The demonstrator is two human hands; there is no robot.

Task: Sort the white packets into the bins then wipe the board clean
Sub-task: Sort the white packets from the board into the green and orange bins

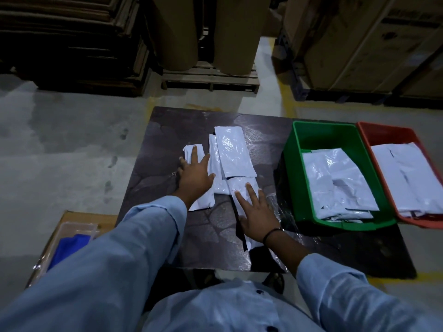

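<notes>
Both hands are laid flat and open on glossy white plastic packets (230, 159) scattered on the dark board: right hand (256, 216) nearer, left hand (195, 177) farther. Long axes run away; green bin (291, 164) and red bin (364, 133) lie rightward.

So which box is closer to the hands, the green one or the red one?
The green bin. It sits right beside the right hand on the board, while the red bin is on its far side, further right.
</notes>
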